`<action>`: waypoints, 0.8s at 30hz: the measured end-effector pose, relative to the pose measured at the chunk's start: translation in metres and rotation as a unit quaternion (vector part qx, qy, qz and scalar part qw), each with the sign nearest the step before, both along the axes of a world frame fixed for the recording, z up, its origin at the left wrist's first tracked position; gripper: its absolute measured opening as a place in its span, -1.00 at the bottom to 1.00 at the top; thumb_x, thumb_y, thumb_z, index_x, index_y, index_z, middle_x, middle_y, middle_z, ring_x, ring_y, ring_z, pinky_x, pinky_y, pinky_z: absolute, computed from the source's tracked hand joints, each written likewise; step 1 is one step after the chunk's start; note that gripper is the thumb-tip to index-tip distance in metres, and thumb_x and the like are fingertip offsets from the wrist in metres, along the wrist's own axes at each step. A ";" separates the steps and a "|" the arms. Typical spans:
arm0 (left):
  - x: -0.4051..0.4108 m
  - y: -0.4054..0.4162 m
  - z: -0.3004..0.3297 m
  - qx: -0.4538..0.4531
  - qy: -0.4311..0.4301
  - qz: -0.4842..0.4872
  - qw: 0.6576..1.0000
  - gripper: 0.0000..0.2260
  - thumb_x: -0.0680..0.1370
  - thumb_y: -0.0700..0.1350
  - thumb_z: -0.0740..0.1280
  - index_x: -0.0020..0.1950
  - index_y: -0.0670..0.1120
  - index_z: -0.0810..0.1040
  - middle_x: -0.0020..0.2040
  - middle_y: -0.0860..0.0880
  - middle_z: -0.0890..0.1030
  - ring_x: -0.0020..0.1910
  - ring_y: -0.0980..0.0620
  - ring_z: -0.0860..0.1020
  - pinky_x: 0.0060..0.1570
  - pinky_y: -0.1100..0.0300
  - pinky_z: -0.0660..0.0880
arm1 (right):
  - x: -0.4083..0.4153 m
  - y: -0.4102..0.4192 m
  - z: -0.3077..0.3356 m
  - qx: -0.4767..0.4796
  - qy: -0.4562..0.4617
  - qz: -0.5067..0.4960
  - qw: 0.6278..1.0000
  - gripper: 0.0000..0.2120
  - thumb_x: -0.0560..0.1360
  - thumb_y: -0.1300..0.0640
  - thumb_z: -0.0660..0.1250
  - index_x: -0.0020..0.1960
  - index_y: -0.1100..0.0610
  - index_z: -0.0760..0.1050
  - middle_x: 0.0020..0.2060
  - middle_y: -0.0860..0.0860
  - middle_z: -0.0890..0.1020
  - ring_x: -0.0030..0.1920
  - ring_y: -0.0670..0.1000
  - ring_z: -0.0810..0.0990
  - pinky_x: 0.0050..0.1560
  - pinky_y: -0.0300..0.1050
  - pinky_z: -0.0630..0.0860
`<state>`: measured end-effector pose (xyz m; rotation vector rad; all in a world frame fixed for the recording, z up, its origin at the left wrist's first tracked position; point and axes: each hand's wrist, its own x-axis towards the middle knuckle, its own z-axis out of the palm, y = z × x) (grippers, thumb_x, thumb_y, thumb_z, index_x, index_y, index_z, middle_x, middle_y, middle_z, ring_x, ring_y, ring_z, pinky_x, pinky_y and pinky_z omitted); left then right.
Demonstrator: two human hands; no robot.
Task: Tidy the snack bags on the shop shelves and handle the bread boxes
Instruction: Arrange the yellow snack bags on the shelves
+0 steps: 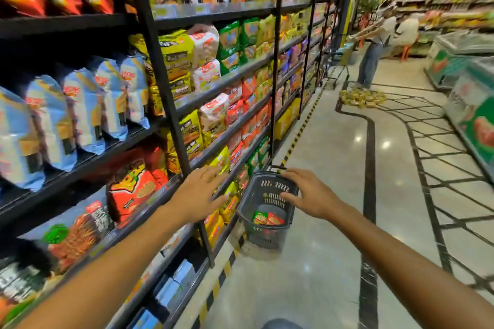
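Black shop shelves run along my left, packed with snack bags: light blue bags, a red and orange bag, yellow bags and red packs. My left hand is stretched out with fingers spread, in front of the yellow packs on a low shelf, holding nothing. My right hand hovers open over a grey shopping basket on the floor. Inside the basket lie a green and a red pack. No bread boxes are plainly visible.
The tiled aisle opens to the right. Chest freezers line the far right. Yellow packs lie piled on the floor ahead. Two people stand with a trolley at the far end of the aisle.
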<state>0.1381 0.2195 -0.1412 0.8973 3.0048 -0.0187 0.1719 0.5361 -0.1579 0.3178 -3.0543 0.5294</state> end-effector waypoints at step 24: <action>-0.404 0.401 -0.108 0.010 -0.058 -0.187 0.981 -0.21 0.51 0.35 -0.11 0.61 -0.05 0.30 0.62 -0.12 0.27 0.60 -0.20 0.20 0.57 -0.12 0.11 | -0.256 0.361 -0.094 0.021 -0.046 -0.253 0.966 -0.40 0.64 -0.13 0.31 0.60 0.05 0.30 0.59 0.06 0.32 0.59 0.10 0.24 0.55 -0.06 0.20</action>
